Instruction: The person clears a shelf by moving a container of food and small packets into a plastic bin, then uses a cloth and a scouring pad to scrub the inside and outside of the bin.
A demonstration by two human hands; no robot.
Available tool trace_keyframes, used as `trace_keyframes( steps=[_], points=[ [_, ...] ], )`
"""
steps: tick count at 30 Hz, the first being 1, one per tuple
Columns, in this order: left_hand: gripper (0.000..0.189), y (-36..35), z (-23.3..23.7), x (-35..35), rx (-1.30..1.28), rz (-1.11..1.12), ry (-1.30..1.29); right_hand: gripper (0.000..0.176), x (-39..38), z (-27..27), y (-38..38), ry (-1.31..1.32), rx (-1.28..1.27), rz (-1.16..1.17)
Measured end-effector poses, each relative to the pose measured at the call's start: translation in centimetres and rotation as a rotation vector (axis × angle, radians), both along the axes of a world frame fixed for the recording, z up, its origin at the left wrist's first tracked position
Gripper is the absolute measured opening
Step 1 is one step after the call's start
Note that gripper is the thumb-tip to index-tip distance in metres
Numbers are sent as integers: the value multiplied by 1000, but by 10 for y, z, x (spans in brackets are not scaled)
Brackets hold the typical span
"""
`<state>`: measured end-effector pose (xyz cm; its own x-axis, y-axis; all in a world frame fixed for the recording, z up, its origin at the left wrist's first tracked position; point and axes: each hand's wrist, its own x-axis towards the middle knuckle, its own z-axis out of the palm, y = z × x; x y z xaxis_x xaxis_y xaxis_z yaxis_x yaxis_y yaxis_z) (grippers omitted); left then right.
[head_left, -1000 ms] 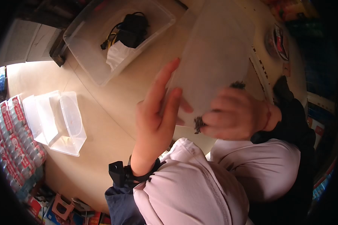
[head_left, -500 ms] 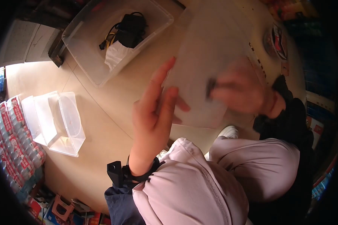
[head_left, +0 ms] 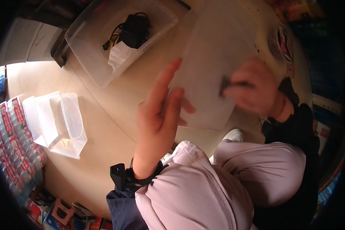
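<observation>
A large translucent plastic sheet stands tilted before me over the floor. My left hand steadies its left edge, with the forefinger stretched upward along it and other fingertips curled at the edge. A black band with a boxy black piece is on the left wrist. On the right, my right hand, smeared by motion, is closed round a small dark object close over the sheet. The kind of that object is too blurred to tell.
A clear plastic bin holds a black cabled device and a white bag. Nested clear containers lie left, near wrapped bottle packs. A round container stands right. My knees are close below.
My right hand has shifted slightly up and to the right with the small dark object. My left hand stays nearly where it was at the sheet's edge.
</observation>
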<state>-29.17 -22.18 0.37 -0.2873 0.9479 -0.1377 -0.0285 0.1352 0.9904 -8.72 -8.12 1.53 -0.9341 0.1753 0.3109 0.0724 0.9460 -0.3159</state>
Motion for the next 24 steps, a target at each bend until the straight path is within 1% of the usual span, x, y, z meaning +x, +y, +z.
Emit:
trace_keyframes(
  steps=[1,2,4,5,7,11,13,15,17,20,21,23,24],
  points=[
    [45,0,0,1,5,19,-4,26,1,-2,-9,18,6,106],
    [45,0,0,0,4,17,-4,26,-1,-1,-16,18,6,105],
    [45,0,-1,-2,-4,-20,-5,28,-4,0,-26,40,-43,262],
    [45,0,-1,-3,-4,-22,-7,28,-2,0,-20,38,-43,260],
    [45,0,-1,-4,0,-27,-2,26,-1,2,3,32,40,-43],
    [45,-1,-1,-2,-2,-11,3,33,-6,5,4,45,33,6],
    [44,1,-1,1,6,11,-4,34,-9,7,-18,-45,-104,251],
    [44,1,0,-3,-7,-11,-8,33,-8,3,-18,-31,-88,255],
    [44,1,2,-4,-16,-32,-11,17,-7,-5,-5,97,-23,-78],
    [44,1,3,-3,-29,-18,-10,15,-9,8,15,17,-39,-129],
    [43,1,3,-3,-35,-10,-35,15,-10,5,9,18,-40,-127],
    [43,1,3,-3,-42,-3,-58,17,-10,-1,-15,24,-113,133],
    [43,2,1,-2,-27,-8,-37,18,-10,3,-22,-16,-135,242]
  ],
)
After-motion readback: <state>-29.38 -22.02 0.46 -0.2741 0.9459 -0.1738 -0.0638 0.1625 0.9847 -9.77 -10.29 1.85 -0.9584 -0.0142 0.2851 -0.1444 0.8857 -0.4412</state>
